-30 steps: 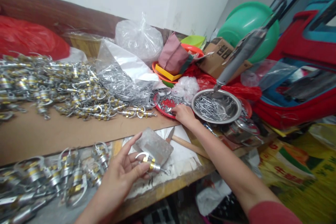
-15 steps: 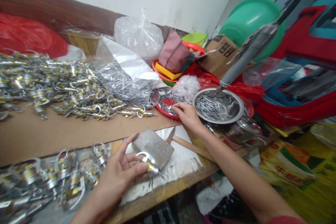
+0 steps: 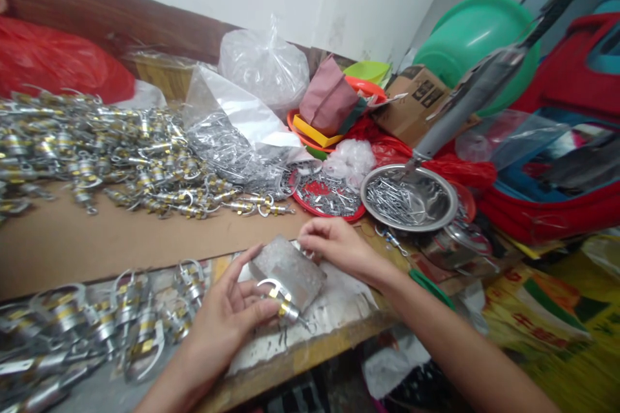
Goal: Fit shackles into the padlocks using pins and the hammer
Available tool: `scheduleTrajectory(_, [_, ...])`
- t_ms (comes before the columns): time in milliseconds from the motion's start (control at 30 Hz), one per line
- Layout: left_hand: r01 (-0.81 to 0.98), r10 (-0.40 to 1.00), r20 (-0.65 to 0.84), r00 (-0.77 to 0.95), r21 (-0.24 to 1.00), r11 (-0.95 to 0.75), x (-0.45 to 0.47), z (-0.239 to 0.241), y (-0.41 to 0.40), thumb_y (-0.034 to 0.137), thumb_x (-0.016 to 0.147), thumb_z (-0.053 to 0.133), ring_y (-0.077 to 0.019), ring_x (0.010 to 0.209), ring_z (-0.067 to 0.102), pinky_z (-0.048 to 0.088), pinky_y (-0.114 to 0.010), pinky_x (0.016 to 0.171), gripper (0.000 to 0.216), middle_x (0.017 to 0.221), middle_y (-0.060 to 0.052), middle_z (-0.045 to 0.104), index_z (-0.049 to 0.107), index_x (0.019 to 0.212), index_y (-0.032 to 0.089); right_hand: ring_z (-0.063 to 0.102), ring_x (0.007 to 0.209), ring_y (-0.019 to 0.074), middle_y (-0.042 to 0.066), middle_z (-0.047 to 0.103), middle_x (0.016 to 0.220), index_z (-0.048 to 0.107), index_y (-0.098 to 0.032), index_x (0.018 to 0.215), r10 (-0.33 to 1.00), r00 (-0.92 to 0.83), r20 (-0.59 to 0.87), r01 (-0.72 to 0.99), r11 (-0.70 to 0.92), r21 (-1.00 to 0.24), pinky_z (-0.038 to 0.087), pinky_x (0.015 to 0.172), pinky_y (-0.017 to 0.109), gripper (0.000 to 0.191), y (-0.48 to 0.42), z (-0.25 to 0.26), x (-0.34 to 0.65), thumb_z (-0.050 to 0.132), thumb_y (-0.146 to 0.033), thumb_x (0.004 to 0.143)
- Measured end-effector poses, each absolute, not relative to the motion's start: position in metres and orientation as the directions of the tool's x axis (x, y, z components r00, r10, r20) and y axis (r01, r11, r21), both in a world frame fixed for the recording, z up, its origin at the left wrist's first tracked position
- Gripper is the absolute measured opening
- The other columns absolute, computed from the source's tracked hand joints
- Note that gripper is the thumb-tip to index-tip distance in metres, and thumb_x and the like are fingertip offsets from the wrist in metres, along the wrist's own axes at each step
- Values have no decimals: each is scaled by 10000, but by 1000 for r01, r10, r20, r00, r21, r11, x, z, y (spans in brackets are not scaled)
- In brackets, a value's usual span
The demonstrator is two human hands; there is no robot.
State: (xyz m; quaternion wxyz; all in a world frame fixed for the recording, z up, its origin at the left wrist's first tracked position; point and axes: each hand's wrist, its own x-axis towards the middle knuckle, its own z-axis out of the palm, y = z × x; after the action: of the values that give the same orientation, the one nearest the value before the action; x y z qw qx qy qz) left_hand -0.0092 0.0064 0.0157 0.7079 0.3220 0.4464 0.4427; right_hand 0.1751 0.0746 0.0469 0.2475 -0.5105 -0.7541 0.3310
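Observation:
My left hand pinches a small silver and gold metal clasp between thumb and fingers, resting it against a grey metal block on the bench. My right hand hovers just right of the block, fingers pinched together on something too small to make out. Behind it lies a red plate with small metal parts and a steel bowl with metal pins.
Heaps of finished clasps lie at the back left and near left. Clear plastic bags, a cardboard box, a green basin and red crates crowd the back and right. A grey tool hangs over the bowl.
My right hand has drawn back from the red plate toward the grey block, fingers pinched. My left hand has kept the clasp in place.

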Motion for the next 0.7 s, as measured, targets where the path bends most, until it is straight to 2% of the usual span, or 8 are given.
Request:
scheduleTrajectory(67, [-334, 914, -348, 210, 853, 401, -9, 17, 7, 168, 568, 760, -180, 601, 639, 511, -301, 578, 838, 659, 12, 640, 331, 1285, 238, 520, 558, 73, -32, 587, 606, 628, -144, 717, 864, -503, -34, 563, 297, -772, 366, 505, 160, 93, 57, 54, 166, 554, -143, 774])
scheduleTrajectory(167, [-340, 914, -347, 212, 850, 402, -9, 19, 7, 169, 565, 762, -179, 604, 642, 512, -299, 585, 838, 645, 27, 629, 334, 1282, 242, 496, 570, 66, -45, 565, 601, 633, -155, 711, 811, -583, -39, 571, 375, -731, 337, 520, 155, 93, 43, 61, 160, 565, -117, 762])
scheduleTrajectory(333, [-354, 918, -333, 217, 849, 392, -8, 18, 6, 176, 559, 762, -200, 612, 651, 506, -317, 587, 844, 632, 30, 625, 332, 1283, 233, 551, 613, 83, -28, 634, 669, 664, -165, 763, 834, -552, 0, 538, 356, -764, 382, 565, 162, 126, 41, 56, 159, 559, -95, 763])
scheduleTrajectory(500, [-343, 921, -325, 215, 858, 382, -8, 15, 6, 189, 567, 756, -192, 595, 642, 500, -322, 582, 830, 645, 24, 632, 333, 1279, 244, 608, 693, 108, 20, 681, 737, 690, -140, 779, 868, -477, 136, 480, 387, -787, 435, 654, 177, 167, 35, 44, 157, 570, -30, 742])
scheduleTrajectory(600, [-343, 922, -320, 217, 860, 379, -8, 15, 6, 190, 563, 757, -191, 597, 638, 499, -317, 579, 840, 641, 23, 627, 327, 1283, 230, 598, 687, 113, 31, 666, 722, 686, -128, 782, 845, -488, 219, 478, 469, -742, 433, 652, 178, 140, 30, 41, 160, 578, -44, 753])
scheduleTrajectory(700, [-347, 922, -315, 225, 858, 378, -9, 15, 7, 186, 562, 760, -167, 575, 621, 494, -296, 568, 849, 640, 25, 626, 321, 1288, 224, 568, 679, 120, 28, 633, 711, 665, -138, 795, 800, -543, 256, 539, 565, -625, 422, 641, 195, 115, 25, 46, 165, 555, -102, 793])
